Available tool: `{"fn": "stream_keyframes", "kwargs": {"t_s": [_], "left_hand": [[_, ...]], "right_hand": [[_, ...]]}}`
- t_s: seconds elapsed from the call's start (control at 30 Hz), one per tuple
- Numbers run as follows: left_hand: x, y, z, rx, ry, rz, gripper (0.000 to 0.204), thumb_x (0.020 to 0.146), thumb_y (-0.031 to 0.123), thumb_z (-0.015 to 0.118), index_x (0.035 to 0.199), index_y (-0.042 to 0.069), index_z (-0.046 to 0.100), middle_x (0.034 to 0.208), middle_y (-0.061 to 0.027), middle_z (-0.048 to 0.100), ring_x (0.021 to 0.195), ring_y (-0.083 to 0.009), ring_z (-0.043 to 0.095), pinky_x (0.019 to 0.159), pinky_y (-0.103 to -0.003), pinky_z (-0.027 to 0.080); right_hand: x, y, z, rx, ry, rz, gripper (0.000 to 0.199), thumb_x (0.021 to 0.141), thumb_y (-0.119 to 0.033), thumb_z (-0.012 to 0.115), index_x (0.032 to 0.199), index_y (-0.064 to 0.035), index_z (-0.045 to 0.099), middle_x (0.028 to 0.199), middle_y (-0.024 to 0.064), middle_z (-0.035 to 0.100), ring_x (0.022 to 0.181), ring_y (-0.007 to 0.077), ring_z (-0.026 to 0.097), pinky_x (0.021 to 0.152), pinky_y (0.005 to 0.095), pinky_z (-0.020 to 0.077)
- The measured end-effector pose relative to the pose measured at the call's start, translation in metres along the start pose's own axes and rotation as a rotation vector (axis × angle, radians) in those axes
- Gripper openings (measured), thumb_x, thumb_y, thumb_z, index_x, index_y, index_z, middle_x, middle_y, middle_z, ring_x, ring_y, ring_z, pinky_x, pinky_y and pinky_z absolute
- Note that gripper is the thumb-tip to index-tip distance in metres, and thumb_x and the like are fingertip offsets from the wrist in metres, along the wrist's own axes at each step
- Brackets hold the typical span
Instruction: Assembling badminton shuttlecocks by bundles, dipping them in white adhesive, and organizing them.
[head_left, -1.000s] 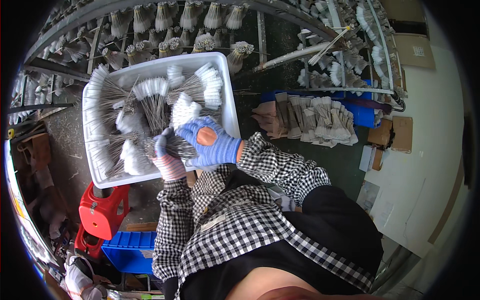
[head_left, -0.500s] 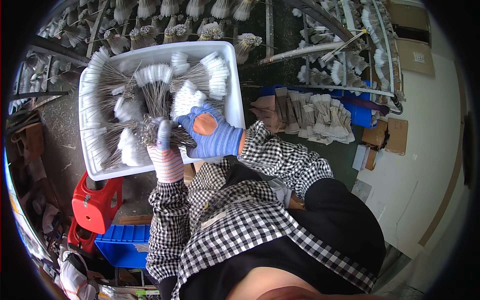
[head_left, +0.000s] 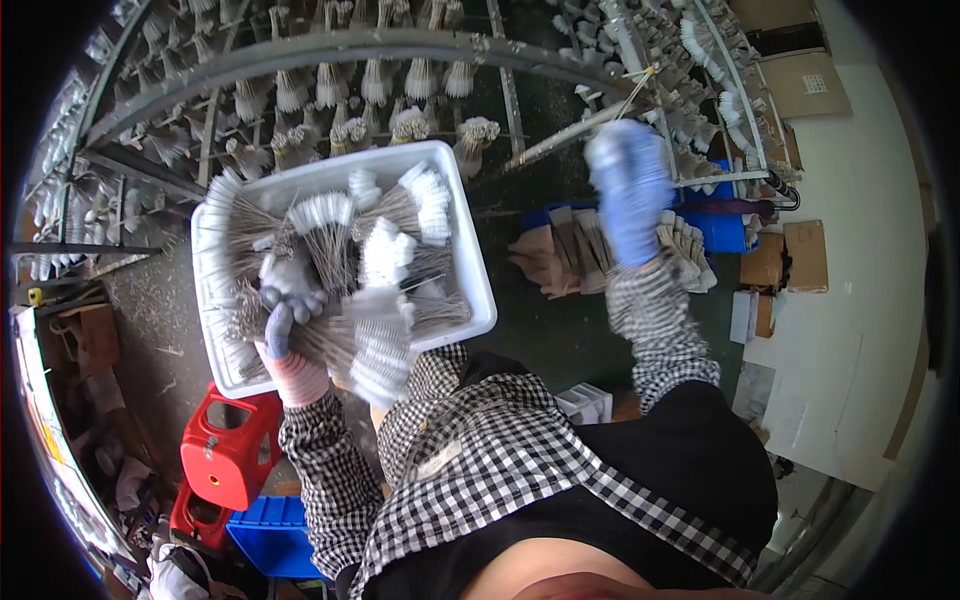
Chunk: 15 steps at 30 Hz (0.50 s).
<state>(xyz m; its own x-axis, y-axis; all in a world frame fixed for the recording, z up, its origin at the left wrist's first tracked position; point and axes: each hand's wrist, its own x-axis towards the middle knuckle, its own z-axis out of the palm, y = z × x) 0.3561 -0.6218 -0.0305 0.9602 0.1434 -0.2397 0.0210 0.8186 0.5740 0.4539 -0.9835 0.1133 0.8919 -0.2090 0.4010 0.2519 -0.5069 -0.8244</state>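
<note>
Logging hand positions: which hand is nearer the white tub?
Left. The left hand is over the white tub, holding a brush bundle; the right hand is beyond the tub's right side.

The right hand (head_left: 632,190) blurs, its grip unreadable; the brush bundle (head_left: 375,345) smears; the left sleeve (head_left: 328,475) partly hides a blue crate (head_left: 270,538).

With the white tub (head_left: 474,250) as your clock, you've a lane at three, between its rim and the pile of grey bundles (head_left: 580,252)! A curved rail (head_left: 400,43) bars twelve, a diagonal bar (head_left: 560,137) cuts across two, the brush bundle (head_left: 375,340) in your left hand (head_left: 285,333) blocks five, the red stool (head_left: 225,460) fills seven.
</note>
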Motion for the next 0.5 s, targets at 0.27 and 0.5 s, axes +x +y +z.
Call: {"fn": "stream_keyframes", "kwargs": {"t_s": [0.27,0.5], "left_hand": [[-0.093,0.029,0.021,-0.121,0.064,0.015,0.029,0.095,0.013,0.064,0.122,0.009,0.054,0.082,-0.0012,0.057,0.084,-0.0177,0.057,0.092,-0.038,0.048],[-0.175,0.093,-0.006,-0.311,0.171,0.184,0.015,0.093,0.009,0.064,0.107,0.007,0.059,0.081,-0.0010,0.060,0.082,-0.0172,0.059,0.090,-0.037,0.050]], "right_hand": [[0.135,0.044,-0.090,-0.950,-0.093,-0.045,0.049,0.093,-0.052,0.066,0.109,-0.0053,0.070,0.093,0.0134,0.072,0.085,0.0254,0.068,0.076,0.0403,0.0524],[0.067,-0.119,-0.066,0.326,0.091,-0.144,0.037,0.104,-0.033,0.055,0.105,0.0009,0.068,0.079,0.0064,0.066,0.073,0.0140,0.060,0.068,0.0281,0.0497]]}}
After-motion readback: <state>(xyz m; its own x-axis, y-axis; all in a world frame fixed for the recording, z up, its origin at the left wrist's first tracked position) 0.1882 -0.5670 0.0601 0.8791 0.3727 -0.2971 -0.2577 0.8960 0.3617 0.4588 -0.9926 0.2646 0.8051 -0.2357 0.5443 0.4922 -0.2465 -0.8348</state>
